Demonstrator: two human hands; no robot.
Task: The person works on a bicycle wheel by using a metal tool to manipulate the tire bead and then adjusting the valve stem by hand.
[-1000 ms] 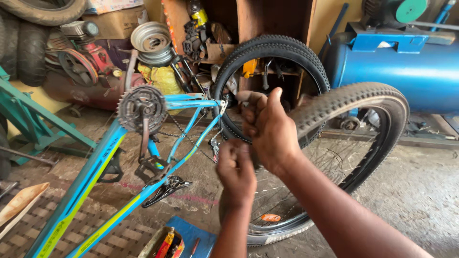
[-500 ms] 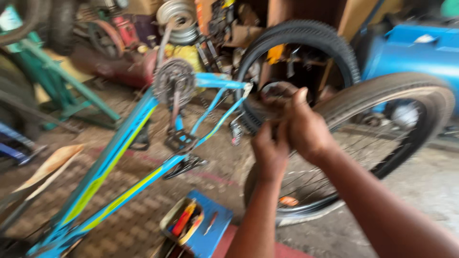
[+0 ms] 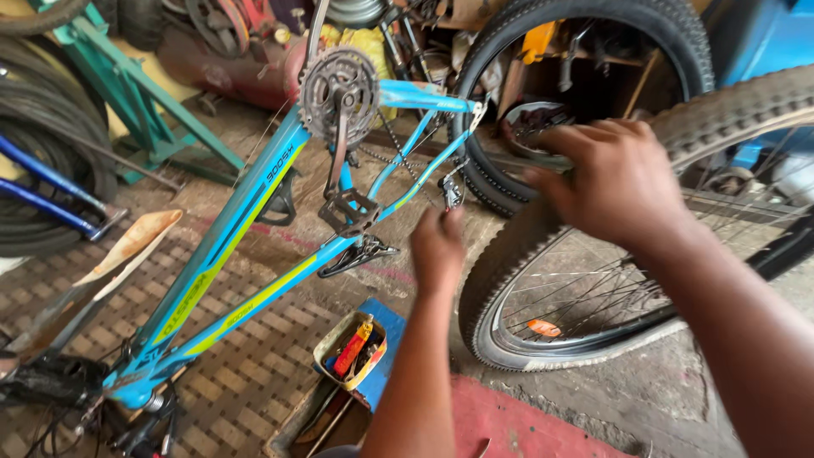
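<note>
A blue and yellow bicycle frame (image 3: 254,191) lies upside down, its crank and chainrings (image 3: 341,85) pointing up. My left hand (image 3: 437,246) is curled closed just below the rear derailleur (image 3: 449,191); I cannot make out anything in it. My right hand (image 3: 615,178) lies blurred over the top of a loose knobby-tyred wheel (image 3: 509,280) standing in front of me. Its fingers stretch apart towards the hub (image 3: 534,127) of the rear wheel (image 3: 593,21) still in the frame.
A small tin of tools (image 3: 350,349) sits on a blue box (image 3: 386,356) by my left arm. Old tyres (image 3: 51,161), a green metal stand (image 3: 144,119) and a blue tank (image 3: 763,34) crowd the edges. A wooden strip (image 3: 127,246) lies at the left.
My view has dropped closer to the bicycle. My hands, held together at the rear hub, have come apart: the left sank below the derailleur and the right spread over the loose wheel's tyre.
</note>
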